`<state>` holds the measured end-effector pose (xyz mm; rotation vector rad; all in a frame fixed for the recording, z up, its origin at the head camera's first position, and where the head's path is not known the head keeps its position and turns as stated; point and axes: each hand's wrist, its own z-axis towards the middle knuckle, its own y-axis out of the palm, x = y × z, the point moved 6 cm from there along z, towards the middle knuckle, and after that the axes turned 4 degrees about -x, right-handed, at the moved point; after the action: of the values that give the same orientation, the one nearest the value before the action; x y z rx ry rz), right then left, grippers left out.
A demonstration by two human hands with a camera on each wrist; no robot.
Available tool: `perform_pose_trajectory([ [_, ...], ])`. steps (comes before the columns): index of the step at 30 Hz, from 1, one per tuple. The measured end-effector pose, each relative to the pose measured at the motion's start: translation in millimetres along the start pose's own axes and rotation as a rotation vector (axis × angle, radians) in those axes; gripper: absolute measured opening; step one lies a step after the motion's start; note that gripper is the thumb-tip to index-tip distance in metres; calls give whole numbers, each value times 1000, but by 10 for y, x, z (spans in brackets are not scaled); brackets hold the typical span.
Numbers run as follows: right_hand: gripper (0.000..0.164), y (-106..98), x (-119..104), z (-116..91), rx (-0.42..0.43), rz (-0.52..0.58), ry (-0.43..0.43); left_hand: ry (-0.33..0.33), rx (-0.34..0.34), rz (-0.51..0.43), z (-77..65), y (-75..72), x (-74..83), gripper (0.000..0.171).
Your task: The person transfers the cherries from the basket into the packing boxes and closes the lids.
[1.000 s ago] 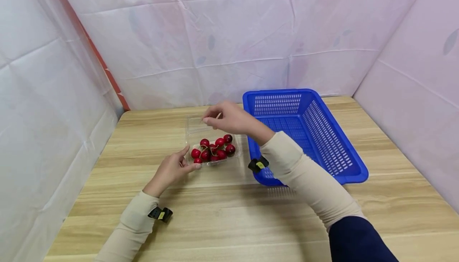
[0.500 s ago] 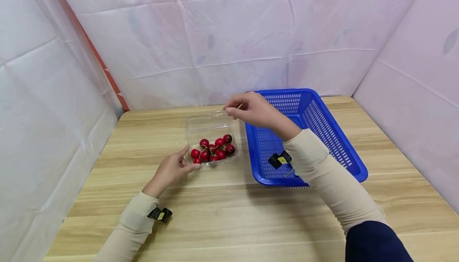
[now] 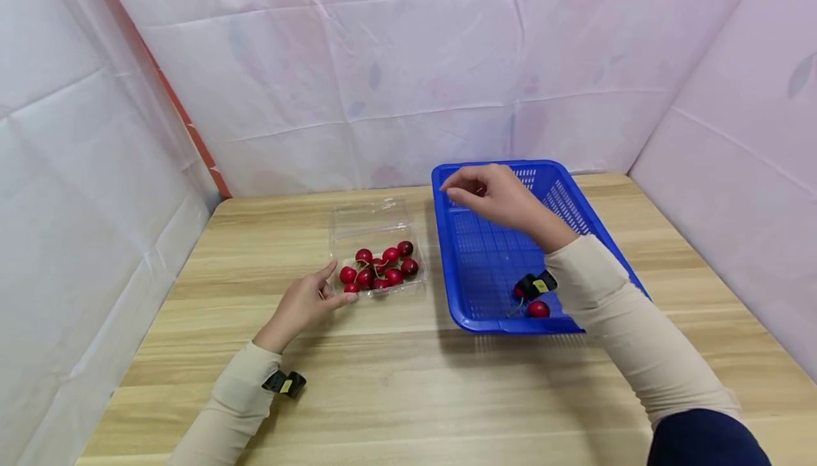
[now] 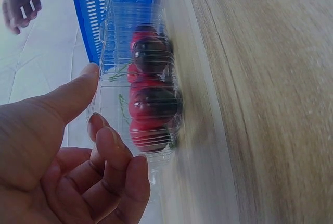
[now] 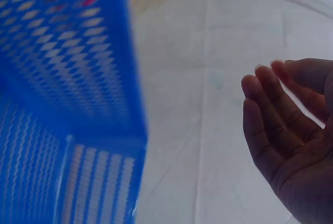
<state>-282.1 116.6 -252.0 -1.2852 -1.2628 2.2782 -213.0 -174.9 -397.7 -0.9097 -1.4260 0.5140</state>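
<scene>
My left hand [image 3: 308, 304] holds the near left corner of a clear plastic clamshell box [image 3: 408, 285] between thumb and index finger. In the left wrist view, its other fingers [image 4: 136, 177] are curled beside the box wall. Several red cherries [image 3: 393, 276] with green stems lie in the box; its lid [image 3: 370, 218] is folded back. Over the left side of a blue basket [image 3: 450, 289] hovers my right hand [image 3: 491, 196]. Its fingers are loosely bent and the thumb lies near the index fingertip. The right wrist view shows nothing in this hand.
Inside the basket, near its front wall, lie a cherry [image 3: 538, 308] and another partly hidden by the wrist camera [image 3: 535, 286]. A wooden table [image 3: 383, 381] carries box and basket. Pale cloth [image 3: 408, 83] hangs behind and at both sides.
My right hand has moved from above the box lid to the right, over the basket, uncovering cherries in the basket's front. The left hand and the box have stayed in place.
</scene>
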Motion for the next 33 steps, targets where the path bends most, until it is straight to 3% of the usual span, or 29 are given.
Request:
perform_pose_trajectory([
  [9, 17, 127, 361, -193, -203, -95, 1, -8, -10, 6, -21, -2, -3, 85],
  [16, 28, 269, 587, -373, -504, -181, 78, -9, 0, 9, -25, -28, 3, 85],
  [21, 36, 341, 729, -510, -710, -245, 202, 2, 8, 5, -11, -43, 27, 84],
  [27, 45, 446, 917, -726, -937, -147, 494, -3, 0, 9, -8, -41, 22, 84],
  [33, 56, 532, 1029, -918, -1018, -100, 713, -1, 2, 6, -7, -39, 20, 84],
])
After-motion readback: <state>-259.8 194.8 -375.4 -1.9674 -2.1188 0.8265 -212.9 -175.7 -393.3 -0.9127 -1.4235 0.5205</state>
